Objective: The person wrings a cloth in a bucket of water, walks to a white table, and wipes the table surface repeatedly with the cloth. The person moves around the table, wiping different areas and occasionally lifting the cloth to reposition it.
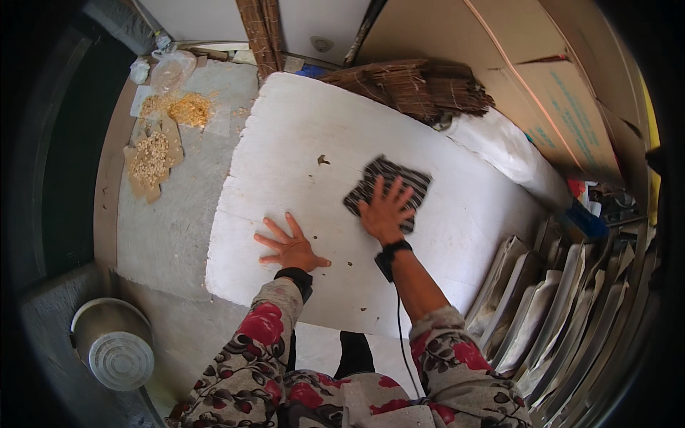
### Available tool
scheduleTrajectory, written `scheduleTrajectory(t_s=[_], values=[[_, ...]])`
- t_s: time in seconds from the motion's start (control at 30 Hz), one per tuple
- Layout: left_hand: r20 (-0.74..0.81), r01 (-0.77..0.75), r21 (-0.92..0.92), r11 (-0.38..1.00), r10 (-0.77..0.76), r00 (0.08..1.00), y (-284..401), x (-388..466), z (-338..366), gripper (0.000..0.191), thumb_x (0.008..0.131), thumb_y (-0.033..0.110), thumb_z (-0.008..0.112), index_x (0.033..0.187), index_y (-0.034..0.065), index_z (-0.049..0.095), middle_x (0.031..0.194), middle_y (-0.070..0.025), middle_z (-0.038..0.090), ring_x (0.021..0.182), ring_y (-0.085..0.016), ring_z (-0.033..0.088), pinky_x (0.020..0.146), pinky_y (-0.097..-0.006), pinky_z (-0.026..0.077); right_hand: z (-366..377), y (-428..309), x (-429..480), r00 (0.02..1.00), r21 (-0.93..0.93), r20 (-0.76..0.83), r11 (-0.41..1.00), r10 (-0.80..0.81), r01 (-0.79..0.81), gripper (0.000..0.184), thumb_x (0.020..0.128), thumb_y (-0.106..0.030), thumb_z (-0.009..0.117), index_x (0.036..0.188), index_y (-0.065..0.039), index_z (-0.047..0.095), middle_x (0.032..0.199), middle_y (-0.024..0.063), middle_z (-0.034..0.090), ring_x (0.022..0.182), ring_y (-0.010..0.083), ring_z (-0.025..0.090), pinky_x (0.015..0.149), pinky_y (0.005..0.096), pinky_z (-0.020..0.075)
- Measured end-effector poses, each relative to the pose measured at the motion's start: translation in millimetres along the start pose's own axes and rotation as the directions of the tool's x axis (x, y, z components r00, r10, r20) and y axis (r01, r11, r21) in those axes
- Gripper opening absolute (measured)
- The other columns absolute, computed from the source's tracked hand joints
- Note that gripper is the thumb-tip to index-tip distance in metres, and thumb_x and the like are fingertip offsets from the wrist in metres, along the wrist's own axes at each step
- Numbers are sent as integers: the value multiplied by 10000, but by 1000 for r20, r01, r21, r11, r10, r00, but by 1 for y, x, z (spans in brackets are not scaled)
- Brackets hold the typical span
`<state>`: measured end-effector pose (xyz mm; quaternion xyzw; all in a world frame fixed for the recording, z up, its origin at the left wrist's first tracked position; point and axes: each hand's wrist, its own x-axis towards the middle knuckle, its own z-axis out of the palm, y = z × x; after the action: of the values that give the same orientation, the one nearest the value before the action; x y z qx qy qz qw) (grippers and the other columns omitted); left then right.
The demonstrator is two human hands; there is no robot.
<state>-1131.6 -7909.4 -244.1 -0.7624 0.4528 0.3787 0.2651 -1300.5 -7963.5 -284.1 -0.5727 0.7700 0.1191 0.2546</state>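
A large white board (289, 128), which looks like foam, lies flat before me with a ragged left edge. My left hand (294, 250) is palm down on its near left part, fingers spread, holding nothing. To the right, my right hand (386, 209) presses flat on a dark striped cloth (417, 179), fingers apart; the cloth is bunched and partly hidden under the palm. A dark scrap (323, 160) lies beyond my left hand. Several small dark specks, one of them a crumb (350, 263) between my forearms, dot the board.
Pale chunks on cardboard (150, 158) and yellow flakes (190, 109) lie on the floor at far left. A metal pot (120, 353) stands at lower left. Upright panels (535, 310) line the right. Rolled slatted mats (406, 85) and large cardboard (562, 107) border the far side.
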Motion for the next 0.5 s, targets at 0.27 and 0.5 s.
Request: scheduleTrajectory(t_s=[0.27,0.5], values=[[-14,-45,-11,999,45,999,-8,3,0,1401,502,542,842,1468,151,-94,1442,-324,-214,1252,-653,-122,824,-799,239,-9,-68,27,997,-142,40,987,-69,74,777,910,-529,394,1481,-149,28,1483,276,-141,1314,566,-122,894,794,91],[-26,-317,-427,847,339,941,-61,4,-8,1291,565,381,857,1470,110,-23,1470,-254,-213,1302,-562,-170,923,-760,167,-1,-60,30,996,-130,0,988,-87,86,786,898,-565,405,1482,-193,33,1496,242,-138,1332,531,-132,908,787,89]])
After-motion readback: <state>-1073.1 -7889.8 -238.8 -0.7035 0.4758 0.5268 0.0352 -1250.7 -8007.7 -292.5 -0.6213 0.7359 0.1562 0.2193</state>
